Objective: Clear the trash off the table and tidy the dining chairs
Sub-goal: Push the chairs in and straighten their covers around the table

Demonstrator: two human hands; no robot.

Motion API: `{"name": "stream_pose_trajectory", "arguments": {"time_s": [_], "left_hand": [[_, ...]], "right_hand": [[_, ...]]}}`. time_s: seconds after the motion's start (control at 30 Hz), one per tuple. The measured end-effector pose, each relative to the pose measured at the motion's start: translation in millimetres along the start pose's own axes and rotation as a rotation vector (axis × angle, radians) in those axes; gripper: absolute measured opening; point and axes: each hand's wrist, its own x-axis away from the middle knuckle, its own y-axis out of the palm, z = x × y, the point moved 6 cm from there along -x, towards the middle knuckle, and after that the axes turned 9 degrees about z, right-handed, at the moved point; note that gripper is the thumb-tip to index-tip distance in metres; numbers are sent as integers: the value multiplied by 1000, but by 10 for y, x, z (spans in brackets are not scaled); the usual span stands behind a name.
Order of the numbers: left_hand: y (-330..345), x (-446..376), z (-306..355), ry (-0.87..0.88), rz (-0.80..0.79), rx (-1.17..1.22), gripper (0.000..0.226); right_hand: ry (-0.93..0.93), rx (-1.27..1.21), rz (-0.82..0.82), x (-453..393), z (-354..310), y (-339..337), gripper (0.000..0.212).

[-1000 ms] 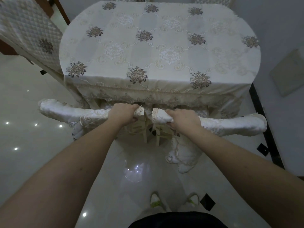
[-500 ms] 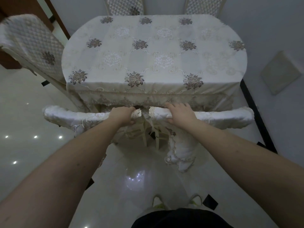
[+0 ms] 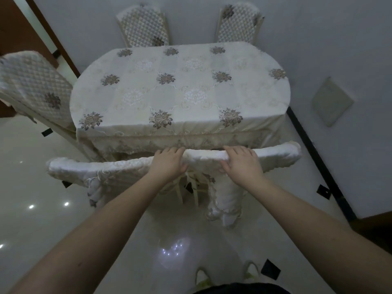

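Note:
Two dining chairs in white covers stand side by side at the near edge of the table (image 3: pixel 180 92), their backs toward me. My left hand (image 3: pixel 167 164) holds the top of the left chair back (image 3: pixel 95 168) at its right end. On the top of the right chair back (image 3: pixel 275 153) lies my right hand (image 3: pixel 241 164), fingers over it and thumb underneath. The right chair back touches the hanging edge of the floral tablecloth. The left one sits slightly further from the table. Nothing lies on the tabletop.
A quilted chair (image 3: pixel 36 85) stands at the table's left end, and two more (image 3: pixel 144 26) (image 3: pixel 237 22) at the far side against the wall. The wall runs close along the right. Glossy tiled floor (image 3: pixel 42 219) lies around me, with my shoes (image 3: pixel 201 279) below.
Both near chair backs have moved toward the table, and the right one now meets the tablecloth edge. My fingers lie flatter on the tops. More of the far chairs shows.

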Motion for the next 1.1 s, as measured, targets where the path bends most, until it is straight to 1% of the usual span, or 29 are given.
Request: {"name": "stream_pose_trajectory", "arguments": {"time_s": [0.1, 0.2, 0.33, 0.47, 0.53, 0.63, 0.83, 0.97, 1.1], "left_hand": [[-127, -22, 336, 49, 6, 11, 60], [-314, -55, 766, 130, 62, 28, 59], [-598, -121, 1413, 250, 146, 52, 59], [-869, -202, 2127, 336, 206, 77, 61], [-966, -226, 2541, 379, 225, 96, 59], [-1039, -245, 3134, 434, 230, 114, 59], [-1042, -152, 4095, 514, 204, 83, 63], [-1025, -76, 4539, 544, 192, 59, 67], [-982, -54, 4835, 555, 156, 70, 67]], "right_hand": [[56, 26, -6, 139, 264, -171, 54], [119, 38, 16, 319, 561, -393, 51], [189, 49, 78, 582, 1003, -749, 49], [269, 63, 107, 928, 1545, -1096, 47], [305, 61, 149, 1123, 1847, -1302, 50], [372, 55, 197, 1442, 2293, -1576, 57], [438, 67, 181, 2007, 3005, -1868, 62], [470, 85, 187, 2261, 3372, -1987, 61], [479, 83, 181, 2399, 3615, -2072, 56]]}}
